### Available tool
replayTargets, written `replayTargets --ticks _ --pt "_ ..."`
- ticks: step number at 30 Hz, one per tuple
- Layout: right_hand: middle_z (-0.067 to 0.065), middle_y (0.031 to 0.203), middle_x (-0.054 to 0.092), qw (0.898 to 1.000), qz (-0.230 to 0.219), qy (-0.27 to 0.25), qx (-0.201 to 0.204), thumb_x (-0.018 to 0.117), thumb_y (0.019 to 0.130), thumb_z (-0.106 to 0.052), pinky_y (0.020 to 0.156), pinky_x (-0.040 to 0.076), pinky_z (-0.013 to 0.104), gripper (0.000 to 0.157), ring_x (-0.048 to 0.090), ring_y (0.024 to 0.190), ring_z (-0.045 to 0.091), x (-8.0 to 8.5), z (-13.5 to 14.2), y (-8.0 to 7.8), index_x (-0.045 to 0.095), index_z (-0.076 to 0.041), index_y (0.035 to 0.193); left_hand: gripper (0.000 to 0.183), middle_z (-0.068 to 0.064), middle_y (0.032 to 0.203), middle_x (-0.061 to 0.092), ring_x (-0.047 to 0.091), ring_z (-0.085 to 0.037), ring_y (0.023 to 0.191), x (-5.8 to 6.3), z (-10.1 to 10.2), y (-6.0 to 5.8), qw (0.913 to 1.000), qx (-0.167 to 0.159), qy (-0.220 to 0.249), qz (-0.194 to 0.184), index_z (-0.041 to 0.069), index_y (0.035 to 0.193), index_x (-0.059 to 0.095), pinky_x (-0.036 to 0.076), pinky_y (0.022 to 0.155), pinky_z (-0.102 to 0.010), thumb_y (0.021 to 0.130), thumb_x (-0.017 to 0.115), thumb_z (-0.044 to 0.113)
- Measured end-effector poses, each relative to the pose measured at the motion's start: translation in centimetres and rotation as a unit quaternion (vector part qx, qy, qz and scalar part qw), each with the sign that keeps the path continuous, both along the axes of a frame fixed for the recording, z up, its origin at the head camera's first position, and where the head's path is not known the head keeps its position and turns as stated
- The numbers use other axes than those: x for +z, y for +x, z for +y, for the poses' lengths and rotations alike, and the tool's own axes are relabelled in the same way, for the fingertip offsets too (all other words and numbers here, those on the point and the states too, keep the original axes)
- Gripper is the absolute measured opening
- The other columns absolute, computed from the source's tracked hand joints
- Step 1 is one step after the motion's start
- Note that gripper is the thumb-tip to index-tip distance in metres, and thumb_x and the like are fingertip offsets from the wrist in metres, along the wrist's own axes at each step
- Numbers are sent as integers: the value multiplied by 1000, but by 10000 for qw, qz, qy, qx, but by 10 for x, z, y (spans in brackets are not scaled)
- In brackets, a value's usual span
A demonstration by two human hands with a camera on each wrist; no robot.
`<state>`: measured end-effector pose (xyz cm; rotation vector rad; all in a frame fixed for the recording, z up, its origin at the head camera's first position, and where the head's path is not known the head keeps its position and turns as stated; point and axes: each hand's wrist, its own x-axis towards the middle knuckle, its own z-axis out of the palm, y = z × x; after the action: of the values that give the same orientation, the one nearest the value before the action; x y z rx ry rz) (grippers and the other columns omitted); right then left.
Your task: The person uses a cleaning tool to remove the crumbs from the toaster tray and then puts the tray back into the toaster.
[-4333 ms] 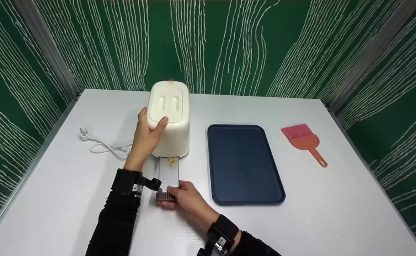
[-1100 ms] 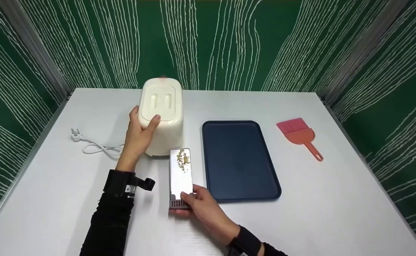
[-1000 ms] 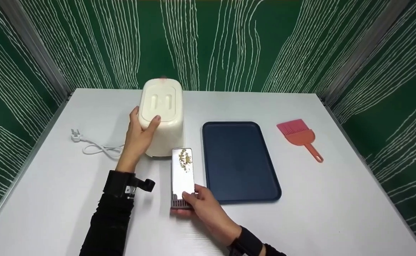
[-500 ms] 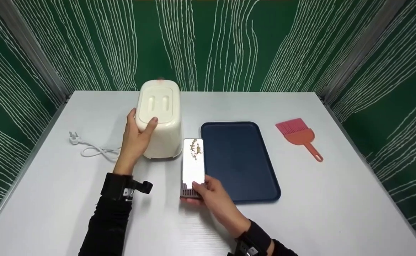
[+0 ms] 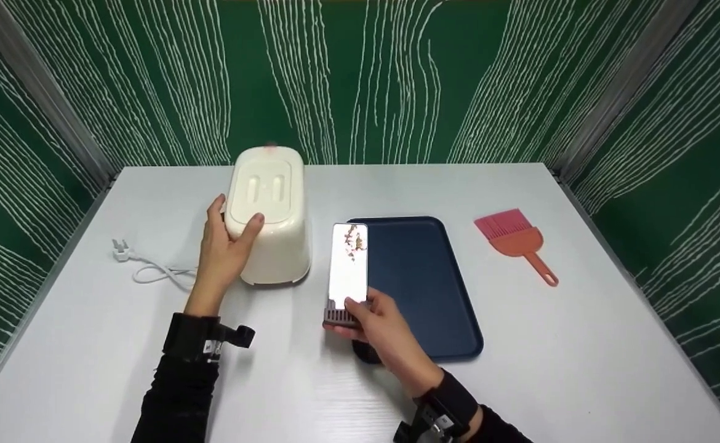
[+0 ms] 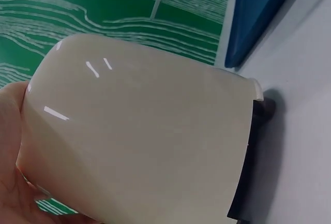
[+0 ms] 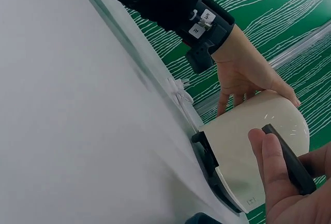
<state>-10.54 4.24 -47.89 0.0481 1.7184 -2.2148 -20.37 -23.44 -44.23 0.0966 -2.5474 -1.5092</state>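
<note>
A cream toaster (image 5: 277, 252) with a lid on top stands on the white table, left of the middle. My left hand (image 5: 228, 252) grips its upper left part, the thumb lying on the lid's near edge. The toaster's cream wall (image 6: 145, 131) fills most of the left wrist view. My right hand (image 5: 391, 332) pinches the toaster's crumb tray (image 5: 344, 280) by its grey slotted end, thumb above and fingers below. Brown crumbs (image 5: 352, 240) lie toward the tray's far end. Seen from the right wrist, the crumb tray (image 7: 292, 164) shows as a thin dark edge.
A navy serving tray (image 5: 424, 283) lies right of the toaster, its left edge overlapped by the crumb tray. Farther right is a pastry brush (image 5: 520, 241) with pink bristles and an orange handle. The white power plug (image 5: 122, 251) and cord lie at left. Green walls enclose the table's back and sides.
The crumb tray has come out of the toaster and moved right and away in my right hand, up to the navy tray's left edge. My left hand stays on the toaster.
</note>
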Motion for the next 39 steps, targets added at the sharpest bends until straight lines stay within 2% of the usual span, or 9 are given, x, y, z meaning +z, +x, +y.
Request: replayTargets --ticks 5,11,16,23,27,33,39 --pt "25 117 73 9999 113 62 -79 53 112 -8 86 65 29 39 81 100 29 4 5 -8 49 12 145 97 -24 169 35 37 -38 156 1 1 1 10000 49 -33 -5 21 173 11 27 129 -62 101 61 62" --pt "26 116 74 9993 258 104 -255 51 111 -5 86 65 31 39 81 97 28 8 11 -18 49 12 146 94 -24 162 41 44 -37 150 3 3 2 9996 62 2 269 17 172 17 33 125 -59 101 65 57" --pt "26 117 75 9987 299 127 -398 51 112 -6 85 65 30 39 81 97 27 12 18 -26 50 11 147 89 -23 166 39 40 -37 154 4 7 4 9990 169 -98 409 16 170 23 31 126 -60 102 67 53" --pt "24 118 76 9979 302 220 -520 51 113 -9 82 65 29 39 81 98 26 19 28 -37 52 7 148 77 -24 165 33 34 -39 153 9 15 8 9971 421 -307 563 15 167 30 30 124 -64 105 62 51" --pt "24 119 77 9971 402 267 -588 52 113 -10 81 65 29 39 82 99 27 24 33 -41 53 6 149 70 -23 163 30 28 -40 151 17 24 12 9937 595 -413 852 17 165 35 31 120 -66 107 57 51" --pt "22 116 77 9962 406 241 -738 52 113 -10 79 65 27 39 82 96 25 30 42 -45 53 6 148 70 -24 155 36 31 -40 145 25 41 16 9872 584 -620 1350 13 161 42 32 118 -62 105 59 50" --pt "18 115 77 9961 425 124 -767 50 114 -10 79 64 26 40 82 95 22 33 52 -49 49 6 151 70 -24 163 26 26 -40 154 30 61 21 9797 551 -827 1740 9 157 47 31 122 -63 102 64 49"
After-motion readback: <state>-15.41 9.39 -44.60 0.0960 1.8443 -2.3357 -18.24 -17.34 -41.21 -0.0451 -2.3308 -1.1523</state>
